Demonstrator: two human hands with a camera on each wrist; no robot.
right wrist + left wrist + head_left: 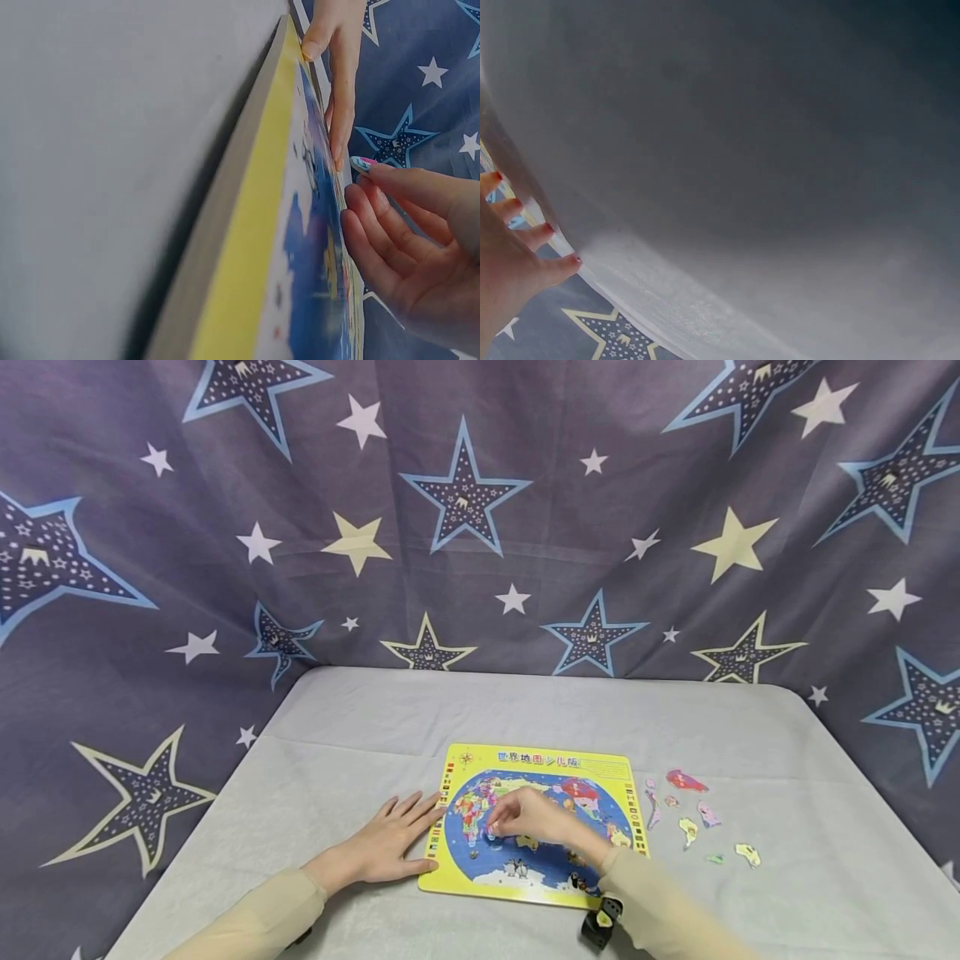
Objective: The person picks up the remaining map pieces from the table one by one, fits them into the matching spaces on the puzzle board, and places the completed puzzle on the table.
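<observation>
A yellow-bordered world map puzzle board (480, 895) lies flat on the grey cloth, with colourful land areas on a blue sea. My left hand (386, 841) rests beside its left edge, fingers spread and fingertips touching the border. Above the left part of the map, my right hand (534, 817) pinches a small puzzle piece between thumb and forefinger. The right wrist view shows this puzzle piece (363, 163) with pink and pale blue colours, held over the board's surface. The other fingers of that hand curl loosely below it. Its exact shape is mostly hidden.
Several loose puzzle pieces lie right of the board, among them a red one (686, 781), a pink one (708, 815) and yellow ones (747, 854). A dark star-patterned curtain (480, 585) hangs behind the cloth-covered table (360, 710).
</observation>
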